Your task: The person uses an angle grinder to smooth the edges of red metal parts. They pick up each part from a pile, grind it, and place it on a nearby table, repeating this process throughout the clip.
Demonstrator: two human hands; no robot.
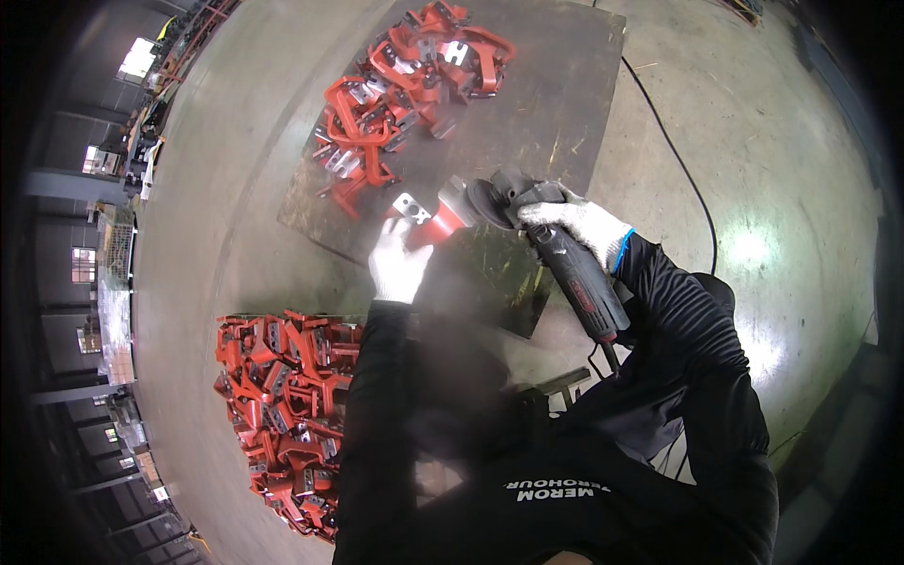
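My left hand, in a white glove, grips a red metal bracket with a bare silvery plate at its near end, above a dark work surface. Wrapped round the head end of a black angle grinder is my gloved right hand. The grinder's disc is at the bracket's far right end, where the metal looks pale; whether they touch is hard to tell. The grinder's body slants down toward my right thigh, its cord leaving the lower end.
On the dark board, a heap of red brackets lies beyond my hands. Another large heap of red brackets stands to the left of my left forearm. A black cable runs across the concrete floor on the right.
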